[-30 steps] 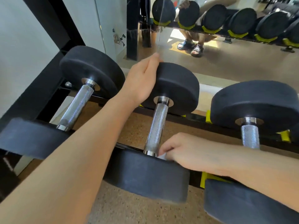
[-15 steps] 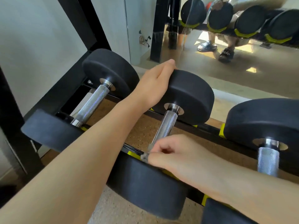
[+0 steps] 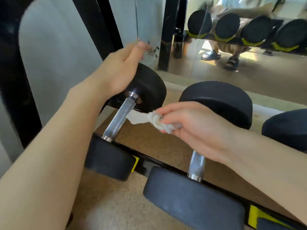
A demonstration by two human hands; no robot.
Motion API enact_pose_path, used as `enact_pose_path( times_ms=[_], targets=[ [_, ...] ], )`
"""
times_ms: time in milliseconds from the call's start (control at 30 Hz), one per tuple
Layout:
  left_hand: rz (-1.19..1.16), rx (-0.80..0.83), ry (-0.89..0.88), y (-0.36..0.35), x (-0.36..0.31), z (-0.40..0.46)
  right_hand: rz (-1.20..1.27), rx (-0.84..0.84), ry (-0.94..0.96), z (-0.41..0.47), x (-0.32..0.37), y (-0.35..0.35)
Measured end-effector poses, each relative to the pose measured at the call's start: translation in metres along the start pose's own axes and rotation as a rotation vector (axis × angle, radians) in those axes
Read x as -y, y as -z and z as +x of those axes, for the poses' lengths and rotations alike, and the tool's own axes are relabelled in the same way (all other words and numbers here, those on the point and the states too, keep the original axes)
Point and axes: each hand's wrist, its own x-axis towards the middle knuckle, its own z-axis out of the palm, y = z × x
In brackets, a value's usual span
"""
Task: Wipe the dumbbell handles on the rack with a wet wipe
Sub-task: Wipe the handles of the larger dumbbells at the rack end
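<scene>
Right hand pinches crumpled white wipe, its tail touching knurled steel handle; left hand, fingers straight, rests on round black rubber head.

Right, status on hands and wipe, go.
Left hand resting on far weight. Right hand pinching wipe, wipe touching handle. Nothing blocking.
</scene>
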Motion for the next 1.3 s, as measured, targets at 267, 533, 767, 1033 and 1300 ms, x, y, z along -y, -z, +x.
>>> enact_pose_path(
  times_ms=[267, 533, 767, 1033, 1300],
  targets=[
    [-0.220, 0.056, 0.062, 0.010, 0.058, 0.007, -1.057, -0.373, 0.742, 0.067, -0.006, -0.055],
    [-0.422, 0.002, 0.079, 0.006, 0.068, 0.010, -1.486, -0.212, 0.729, 0.110, -0.031, -0.067],
    [-0.459, -0.026, 0.082, 0.003, 0.069, 0.011, -1.393, -0.184, 0.610, 0.095, -0.027, -0.067],
    [-0.462, -0.014, 0.070, 0.001, 0.073, 0.010, -1.584, -0.154, 0.595, 0.101, -0.032, -0.064],
    [-0.441, -0.027, 0.073, -0.002, 0.075, 0.010, -1.435, -0.199, 0.624, 0.102, -0.035, -0.063]
  ],
)
